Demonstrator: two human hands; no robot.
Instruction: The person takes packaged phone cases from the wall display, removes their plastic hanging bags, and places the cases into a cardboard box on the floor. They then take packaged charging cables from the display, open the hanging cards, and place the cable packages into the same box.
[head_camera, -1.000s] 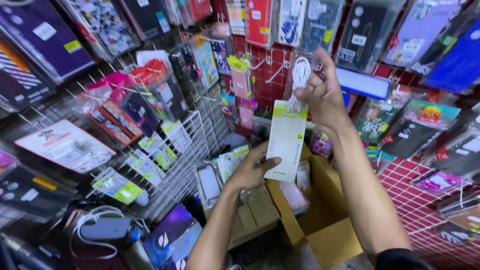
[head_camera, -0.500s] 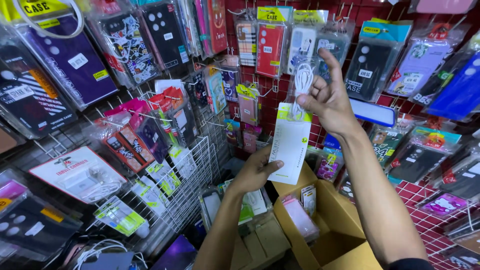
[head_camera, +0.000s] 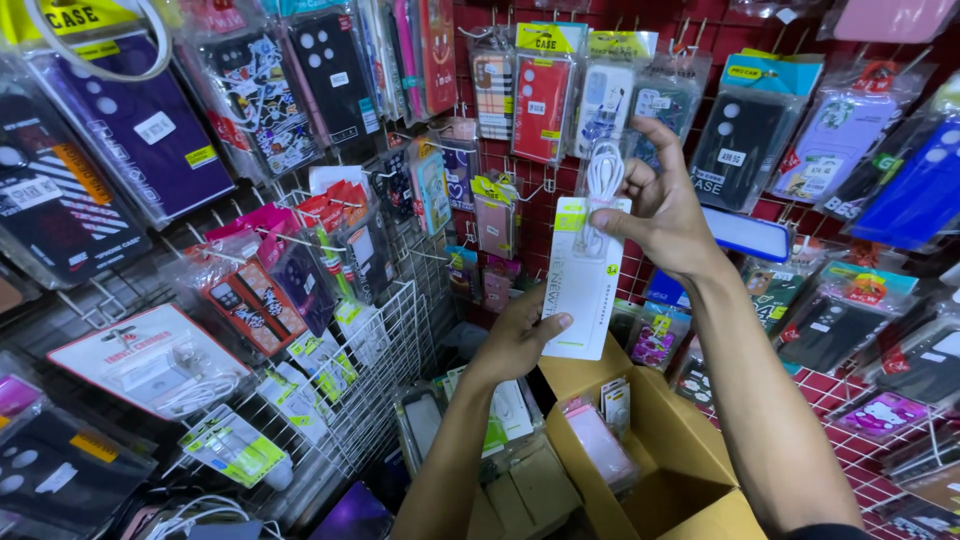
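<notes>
White wire rack (head_camera: 370, 370) at left; the left hand (head_camera: 520, 335) pinches the white packet (head_camera: 585, 280) at its base, the right hand (head_camera: 665, 215) grips its top, raised before red hooks (head_camera: 545, 185), seemingly not yet hung; open carton (head_camera: 640, 440) below.

Both forearms bare, hands (head_camera: 600, 270) ungloved (a dark sleeve edge, right).
</notes>
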